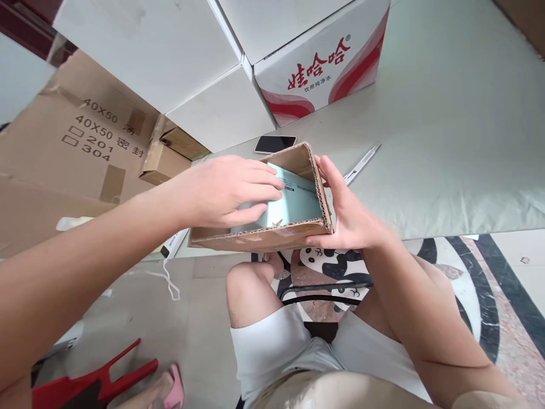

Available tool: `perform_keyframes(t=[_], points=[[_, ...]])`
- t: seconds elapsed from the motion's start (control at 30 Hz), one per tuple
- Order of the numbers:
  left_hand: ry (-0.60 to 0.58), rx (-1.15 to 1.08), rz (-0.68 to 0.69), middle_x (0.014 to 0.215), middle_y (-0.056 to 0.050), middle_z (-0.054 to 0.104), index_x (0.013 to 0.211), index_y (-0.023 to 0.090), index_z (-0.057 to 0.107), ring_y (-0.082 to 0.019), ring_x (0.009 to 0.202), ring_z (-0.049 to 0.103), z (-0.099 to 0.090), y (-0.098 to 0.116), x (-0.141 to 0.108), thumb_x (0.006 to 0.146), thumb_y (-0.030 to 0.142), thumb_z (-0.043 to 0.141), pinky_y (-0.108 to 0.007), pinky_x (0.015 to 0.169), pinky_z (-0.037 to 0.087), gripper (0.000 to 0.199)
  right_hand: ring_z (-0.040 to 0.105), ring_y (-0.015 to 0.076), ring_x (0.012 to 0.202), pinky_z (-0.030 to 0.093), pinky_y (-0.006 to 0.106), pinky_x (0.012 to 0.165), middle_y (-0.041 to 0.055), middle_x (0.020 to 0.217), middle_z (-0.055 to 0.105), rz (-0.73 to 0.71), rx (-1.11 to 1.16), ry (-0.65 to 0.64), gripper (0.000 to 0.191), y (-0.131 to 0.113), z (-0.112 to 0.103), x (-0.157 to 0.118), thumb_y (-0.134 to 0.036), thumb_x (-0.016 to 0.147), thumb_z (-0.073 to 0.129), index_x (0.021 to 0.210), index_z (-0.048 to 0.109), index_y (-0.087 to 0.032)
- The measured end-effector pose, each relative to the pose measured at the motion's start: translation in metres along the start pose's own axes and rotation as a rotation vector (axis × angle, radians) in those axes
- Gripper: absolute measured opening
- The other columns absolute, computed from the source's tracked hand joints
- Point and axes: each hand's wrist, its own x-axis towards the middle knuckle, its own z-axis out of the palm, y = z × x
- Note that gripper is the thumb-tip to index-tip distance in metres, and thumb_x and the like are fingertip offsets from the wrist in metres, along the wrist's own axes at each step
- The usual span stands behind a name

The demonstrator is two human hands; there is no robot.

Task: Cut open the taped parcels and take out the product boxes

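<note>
A small open cardboard box (251, 241) sits tilted at the table's front edge in the head view. Inside lies a light blue box (300, 196) with fine dark print. My left hand (238, 190) reaches over the carton's side, its fingers stretched out across the light blue box; its thumb is hidden. With the thumb low and fingers high, my right hand (351, 213) grips the carton's right end. A silver utility knife (361, 165) lies on the table just beyond that hand. Behind the carton rests a dark-screened phone (275, 144).
White cartons (221, 108) and a red-and-white carton (323, 62) stand at the back of the cloth-covered table (447, 130). Large brown cardboard (55, 147) is at left, beside a smaller brown box (166, 162). Below left are a red stool (102, 378) and another person's pink-sandalled foot (172, 389).
</note>
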Motion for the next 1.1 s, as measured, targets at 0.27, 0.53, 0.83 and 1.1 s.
perform_keyframes(t=[0.27,0.53,0.83,1.1], points=[[0.11,0.056,-0.287,0.131,-0.006,0.076,0.102,0.031,0.077,-0.032,0.117,0.07,0.005,-0.02,-0.07,0.084,0.057,0.067,-0.049,0.104,0.058,0.034,0.02,0.0403,0.167,0.024,0.065,0.136,0.0066,0.181,0.019,0.065,0.026,0.015,0.139,0.001,0.001,0.0,-0.085,0.064,0.081,0.172,0.007,-0.038],[-0.017,0.053,-0.409,0.153,-0.009,0.063,0.12,0.025,0.073,-0.038,0.145,0.052,0.012,-0.016,-0.081,0.076,0.072,0.076,-0.054,0.111,0.054,0.064,0.023,0.0418,0.166,0.031,0.064,0.133,0.0064,0.18,0.019,0.071,0.02,-0.029,0.138,-0.003,-0.003,0.001,-0.082,0.065,0.083,0.172,0.008,-0.038],[-0.094,-0.015,-0.486,0.141,-0.011,0.069,0.137,0.028,0.062,-0.035,0.119,0.071,0.028,-0.031,-0.081,0.069,0.073,0.077,-0.044,0.096,0.061,0.082,0.022,0.0413,0.166,0.029,0.064,0.134,0.0065,0.181,0.017,0.041,0.038,-0.03,0.136,-0.003,-0.003,-0.001,-0.079,0.069,0.083,0.172,0.005,-0.038],[-0.168,0.027,-0.528,0.143,-0.016,0.068,0.146,0.024,0.055,-0.039,0.122,0.069,0.027,-0.021,-0.069,0.064,0.067,0.083,-0.045,0.089,0.062,0.097,0.014,0.0421,0.168,0.019,0.067,0.137,0.0057,0.182,0.012,0.045,-0.017,-0.031,0.139,0.002,-0.002,-0.005,-0.085,0.065,0.081,0.172,0.004,-0.039]])
